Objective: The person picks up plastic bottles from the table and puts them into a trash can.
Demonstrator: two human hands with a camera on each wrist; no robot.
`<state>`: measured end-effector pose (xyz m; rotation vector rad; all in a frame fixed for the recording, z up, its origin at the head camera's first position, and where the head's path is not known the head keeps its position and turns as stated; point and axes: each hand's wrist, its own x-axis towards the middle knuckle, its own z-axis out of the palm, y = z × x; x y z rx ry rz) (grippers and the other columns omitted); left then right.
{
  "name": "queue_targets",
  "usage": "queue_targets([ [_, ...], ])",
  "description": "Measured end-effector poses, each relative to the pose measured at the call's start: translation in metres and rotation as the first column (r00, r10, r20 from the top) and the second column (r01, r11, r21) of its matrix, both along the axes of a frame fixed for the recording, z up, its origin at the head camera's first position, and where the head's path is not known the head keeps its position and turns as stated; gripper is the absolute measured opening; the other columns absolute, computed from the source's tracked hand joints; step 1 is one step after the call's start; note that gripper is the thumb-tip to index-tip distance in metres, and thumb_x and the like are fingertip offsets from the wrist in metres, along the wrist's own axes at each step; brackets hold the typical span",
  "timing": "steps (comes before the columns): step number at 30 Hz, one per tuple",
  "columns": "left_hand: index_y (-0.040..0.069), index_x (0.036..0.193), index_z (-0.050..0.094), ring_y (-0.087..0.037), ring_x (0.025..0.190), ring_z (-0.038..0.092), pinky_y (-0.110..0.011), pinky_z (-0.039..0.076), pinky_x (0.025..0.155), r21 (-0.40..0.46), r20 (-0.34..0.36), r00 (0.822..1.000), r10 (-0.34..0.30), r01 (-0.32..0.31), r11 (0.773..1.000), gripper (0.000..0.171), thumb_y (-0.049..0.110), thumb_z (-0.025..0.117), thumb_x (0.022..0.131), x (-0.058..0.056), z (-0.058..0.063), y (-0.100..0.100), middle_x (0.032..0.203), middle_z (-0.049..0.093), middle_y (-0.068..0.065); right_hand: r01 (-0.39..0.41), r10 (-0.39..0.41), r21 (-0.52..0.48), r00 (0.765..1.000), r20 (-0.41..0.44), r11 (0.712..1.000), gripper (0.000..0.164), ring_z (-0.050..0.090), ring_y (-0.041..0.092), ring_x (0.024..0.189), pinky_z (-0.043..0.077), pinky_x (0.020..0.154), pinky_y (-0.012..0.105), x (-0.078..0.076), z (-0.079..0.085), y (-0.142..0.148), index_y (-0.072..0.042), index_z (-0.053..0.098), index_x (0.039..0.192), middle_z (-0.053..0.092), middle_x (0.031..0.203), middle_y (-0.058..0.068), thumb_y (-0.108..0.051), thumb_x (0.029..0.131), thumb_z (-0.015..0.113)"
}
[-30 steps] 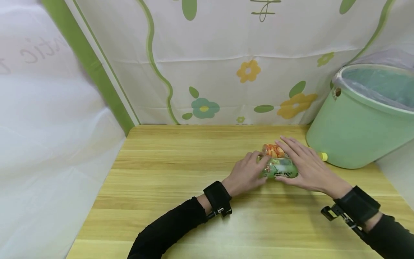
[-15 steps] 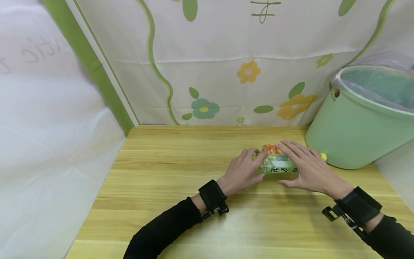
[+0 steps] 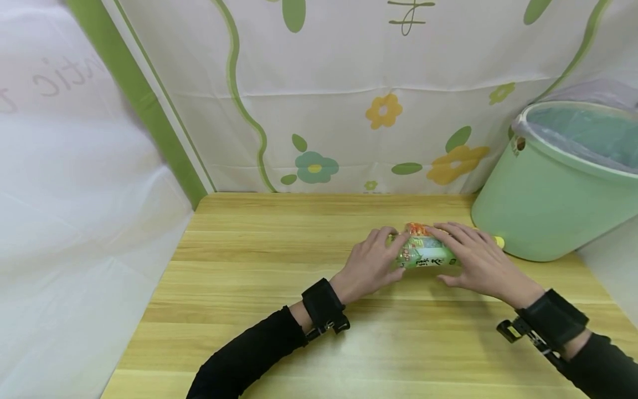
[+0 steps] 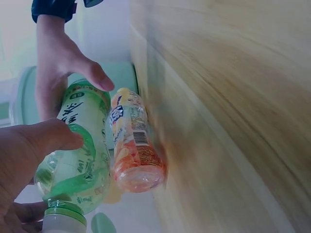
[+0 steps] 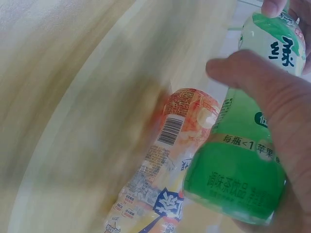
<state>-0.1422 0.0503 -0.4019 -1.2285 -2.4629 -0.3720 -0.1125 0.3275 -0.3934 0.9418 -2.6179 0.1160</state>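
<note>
A green tea bottle (image 3: 432, 257) lies on its side between both hands, held a little above the table. My left hand (image 3: 368, 263) grips its capped end, thumb on the label; the white cap (image 4: 63, 223) shows in the left wrist view. Around the bottle's green base (image 5: 233, 182) is my right hand (image 3: 480, 265), fingers extended along its far side and thumb held away from them. An orange drink bottle (image 4: 133, 145) lies on the table below and behind the green one. Its middle is hidden by the right hand in the head view; its yellow cap (image 3: 499, 241) points right.
A light green bin (image 3: 543, 199) with a plastic liner stands at the table's right rear, close to the yellow cap. Behind the wooden table (image 3: 279, 238) hangs a white flowered cloth (image 3: 349, 133). Another white cloth (image 3: 65, 221) is at the left.
The left hand has moved slightly left and back with the green bottle, which now covers more of the orange one. The right thumb has come away from the green bottle's front.
</note>
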Motion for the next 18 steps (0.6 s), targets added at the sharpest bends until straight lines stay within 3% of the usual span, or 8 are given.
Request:
queue_targets([
  [3,0.013,0.148,0.052,-0.025,0.11,0.06,-0.021,0.055,0.062,0.006,-0.003,1.0,-0.003,0.003,1.0,0.07,0.039,0.078,0.089,0.0009,0.001,-0.0007,0.13,0.057,-0.013,0.008,-0.008,-0.004,1.0,0.015,1.0,0.109,0.051,0.044,0.121,0.043,0.088,0.068,0.0004,-0.0004,-0.0007,-0.004,0.046,0.151,0.053,0.138,0.02,-0.028,0.058,0.098],
  [6,0.013,0.148,0.052,-0.025,0.11,0.059,-0.021,0.054,0.062,0.013,0.004,1.0,-0.009,0.009,1.0,0.069,0.039,0.078,0.089,0.0017,0.0015,-0.0009,0.13,0.057,-0.013,0.027,-0.027,-0.012,0.999,0.031,1.0,0.098,0.055,0.043,0.112,0.044,0.084,0.066,0.0007,-0.0009,-0.0014,-0.003,0.051,0.145,0.057,0.128,0.02,-0.019,0.06,0.097],
  [11,0.012,0.149,0.05,-0.024,0.109,0.06,-0.021,0.055,0.062,0.015,0.017,1.0,-0.017,0.017,1.0,0.071,0.039,0.078,0.089,0.0035,0.0016,-0.001,0.13,0.058,-0.013,0.038,-0.037,-0.012,0.998,0.047,0.999,0.085,0.056,0.04,0.104,0.044,0.077,0.062,0.0009,-0.0016,-0.0019,-0.002,0.055,0.136,0.06,0.119,0.02,-0.016,0.063,0.095],
  [18,0.014,0.15,0.049,-0.024,0.11,0.06,-0.021,0.055,0.063,-0.007,0.021,1.0,-0.009,0.009,1.0,0.071,0.041,0.077,0.09,0.0052,0.0016,-0.0009,0.132,0.057,-0.013,0.031,-0.031,-0.004,0.998,0.062,1.0,0.085,0.054,0.038,0.103,0.042,0.074,0.059,0.0017,-0.0023,-0.0021,0.0,0.054,0.136,0.058,0.119,0.018,-0.018,0.064,0.096],
])
